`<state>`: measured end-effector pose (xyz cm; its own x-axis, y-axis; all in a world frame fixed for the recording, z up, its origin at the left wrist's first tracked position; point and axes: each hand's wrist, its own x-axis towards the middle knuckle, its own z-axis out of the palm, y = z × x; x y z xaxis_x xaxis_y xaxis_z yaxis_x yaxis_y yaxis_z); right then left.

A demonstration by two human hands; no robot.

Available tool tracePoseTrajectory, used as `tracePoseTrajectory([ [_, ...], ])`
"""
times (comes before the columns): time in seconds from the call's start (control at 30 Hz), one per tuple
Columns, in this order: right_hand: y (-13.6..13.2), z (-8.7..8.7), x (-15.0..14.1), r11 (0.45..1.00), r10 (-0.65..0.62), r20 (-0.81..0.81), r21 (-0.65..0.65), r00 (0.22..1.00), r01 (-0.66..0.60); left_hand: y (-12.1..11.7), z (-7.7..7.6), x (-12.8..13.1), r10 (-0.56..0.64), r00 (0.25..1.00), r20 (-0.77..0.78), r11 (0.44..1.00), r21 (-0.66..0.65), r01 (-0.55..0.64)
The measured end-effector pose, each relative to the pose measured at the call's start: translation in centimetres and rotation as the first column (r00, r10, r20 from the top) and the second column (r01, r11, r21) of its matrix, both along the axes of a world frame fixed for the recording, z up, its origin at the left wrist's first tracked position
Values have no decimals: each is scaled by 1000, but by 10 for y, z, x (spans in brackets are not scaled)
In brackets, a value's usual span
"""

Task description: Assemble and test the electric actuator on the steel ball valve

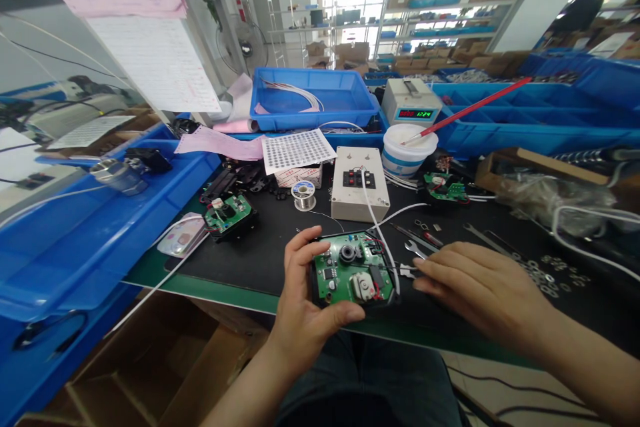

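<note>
My left hand grips a green circuit board in a black housing by its left side, the thumb along the near edge. The board carries a round black lens-like part and red and black wires. A white cable runs from its right side up towards a beige box. My right hand is closed just right of the board, fingertips pinching a small pale metallic piece with thin dark leads towards the board. Its exact kind is unclear. An open-end wrench lies just beyond those fingers.
Behind the board stand a beige switch box, a solder spool and a white tub with a red stick. More circuit boards lie left and right. Washers are scattered at right. Blue trays line the back.
</note>
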<state>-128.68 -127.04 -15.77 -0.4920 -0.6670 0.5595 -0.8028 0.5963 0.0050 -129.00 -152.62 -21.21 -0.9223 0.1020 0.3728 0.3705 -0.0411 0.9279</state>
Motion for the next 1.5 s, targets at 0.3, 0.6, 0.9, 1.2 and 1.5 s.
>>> tracePoseTrajectory([
  [0.3, -11, -10, -1, 760, 251, 941, -338, 229, 555, 1, 2, 1, -3, 1000, -7, 999, -45, 3],
  [0.6, -24, -17, 2, 476, 635, 771, -442, 50, 760, -1, 1, 2, -2, 1000, 27, 999, -39, 3],
  [0.9, -35, -26, 0, 367, 759, 650, -463, 28, 807, -1, 5, 2, -35, 996, 80, 996, -83, 41],
  [1.2, -31, -30, -1, 350, 808, 589, -454, -19, 819, -15, 7, -2, -111, 994, 9, 950, -293, 108],
  [1.5, -21, -17, -6, 619, 454, 876, -443, 164, 649, -24, 3, -11, -133, 991, 10, 923, -363, 128],
])
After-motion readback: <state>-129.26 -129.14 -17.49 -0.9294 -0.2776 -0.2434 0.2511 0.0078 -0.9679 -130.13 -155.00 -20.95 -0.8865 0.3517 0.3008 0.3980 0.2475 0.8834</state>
